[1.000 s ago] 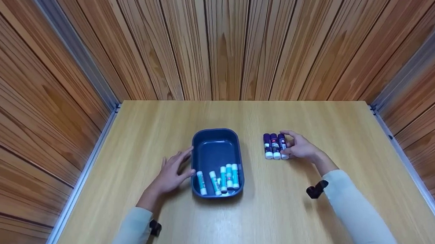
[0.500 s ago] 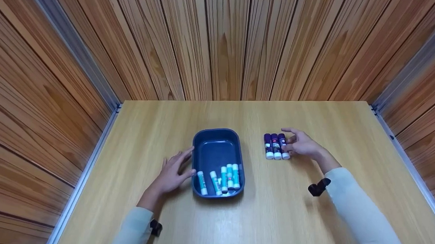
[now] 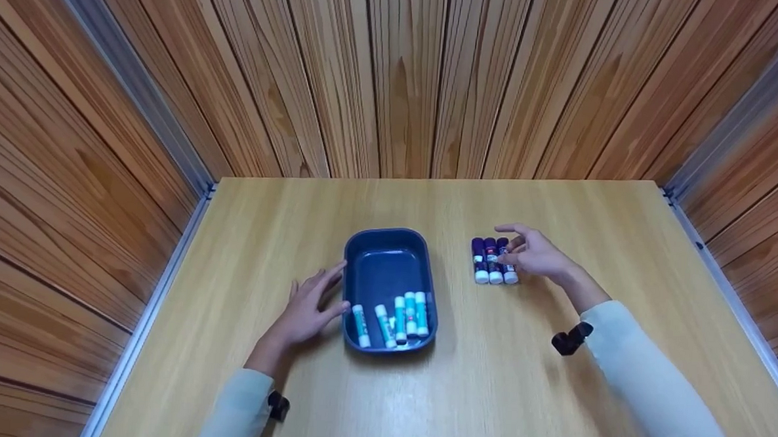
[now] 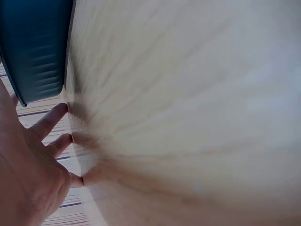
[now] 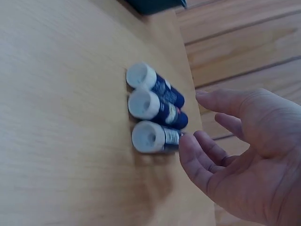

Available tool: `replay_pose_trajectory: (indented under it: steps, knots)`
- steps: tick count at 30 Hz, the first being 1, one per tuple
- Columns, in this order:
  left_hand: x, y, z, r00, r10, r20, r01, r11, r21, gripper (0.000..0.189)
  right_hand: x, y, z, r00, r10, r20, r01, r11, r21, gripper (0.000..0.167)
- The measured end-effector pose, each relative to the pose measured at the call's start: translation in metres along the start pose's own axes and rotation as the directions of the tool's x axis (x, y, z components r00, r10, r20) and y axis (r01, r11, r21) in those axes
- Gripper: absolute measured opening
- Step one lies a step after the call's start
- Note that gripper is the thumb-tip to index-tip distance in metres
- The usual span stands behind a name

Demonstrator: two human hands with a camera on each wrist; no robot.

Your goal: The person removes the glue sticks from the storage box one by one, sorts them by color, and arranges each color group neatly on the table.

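Observation:
Three purple glue sticks (image 3: 478, 260) with white ends lie side by side on the table, right of a dark blue tray (image 3: 387, 268). My right hand (image 3: 543, 257) hovers at the rightmost one, its fingers spread and partly covering it. In the right wrist view the thumb and fingers stay apart, with no glue stick gripped between them; whether a fingertip touches one I cannot tell. My left hand (image 3: 306, 310) rests on the table, thumb and forefinger touching the tray's left wall. Several teal glue sticks (image 3: 385, 326) with white caps lie in the tray's near end.
A wooden table (image 3: 283, 227) spans the work area. Wood-plank walls (image 3: 408, 81) rise at its back and sides, with metal frame bars (image 3: 148, 319) along the side edges. Each wrist carries a small black mount (image 3: 571, 339).
My right hand has loosened from the rightmost purple glue stick and shifted slightly left and up over it. The three sticks lie as before. My left hand and the tray hold still.

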State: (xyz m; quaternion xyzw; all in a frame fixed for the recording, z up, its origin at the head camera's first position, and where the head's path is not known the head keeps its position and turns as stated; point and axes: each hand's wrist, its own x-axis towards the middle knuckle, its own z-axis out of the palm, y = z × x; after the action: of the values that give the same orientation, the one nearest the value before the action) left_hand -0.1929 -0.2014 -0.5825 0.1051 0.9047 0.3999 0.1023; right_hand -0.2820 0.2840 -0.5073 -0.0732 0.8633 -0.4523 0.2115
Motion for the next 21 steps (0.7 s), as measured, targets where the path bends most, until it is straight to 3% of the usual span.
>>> replay_pose_trajectory:
  steps: [16, 21]
  knots:
    - [0.003, 0.002, -0.001, 1.0, -0.01, -0.001, 0.01, 1.0, -0.013, 0.08, -0.008, -0.037, 0.047, 0.982, -0.181, 0.062, 0.18, 0.984, 0.008, 0.067]
    - [0.001, 0.0, 0.0, 1.0, -0.003, 0.003, 0.003, 1.0, -0.013, 0.08, -0.008, -0.046, 0.068, 0.98, -0.185, 0.08, 0.184, 0.983, 0.011, 0.064]
